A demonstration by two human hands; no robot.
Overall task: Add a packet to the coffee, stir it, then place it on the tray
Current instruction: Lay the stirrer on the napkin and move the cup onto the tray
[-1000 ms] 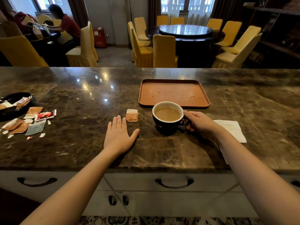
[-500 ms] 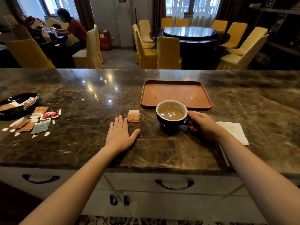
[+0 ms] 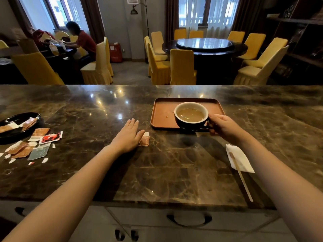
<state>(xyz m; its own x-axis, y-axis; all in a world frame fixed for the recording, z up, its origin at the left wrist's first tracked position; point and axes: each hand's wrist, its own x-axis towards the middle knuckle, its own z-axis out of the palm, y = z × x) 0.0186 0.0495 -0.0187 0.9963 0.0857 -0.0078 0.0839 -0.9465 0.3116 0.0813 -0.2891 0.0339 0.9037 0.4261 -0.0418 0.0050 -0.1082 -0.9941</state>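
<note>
One full cup (image 3: 191, 116) is carried by its handle in the right hand (image 3: 224, 127), above the tray's (image 3: 161, 117) near edge.
Ceramic, breakable, sloshing coffee: level carriage is needed; the left hand (image 3: 128, 137) lies flat, fingers spread, on the surface (image 3: 166, 172).

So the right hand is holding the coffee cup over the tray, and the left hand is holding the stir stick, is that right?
Not quite. The head view shows the left hand lying flat and empty on the counter; the stir stick lies by the napkin. The right hand does hold the cup over the tray.

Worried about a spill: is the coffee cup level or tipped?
Level. The cup, held at its handle by the right hand above the tray, shows an even rim and flat coffee.
</note>
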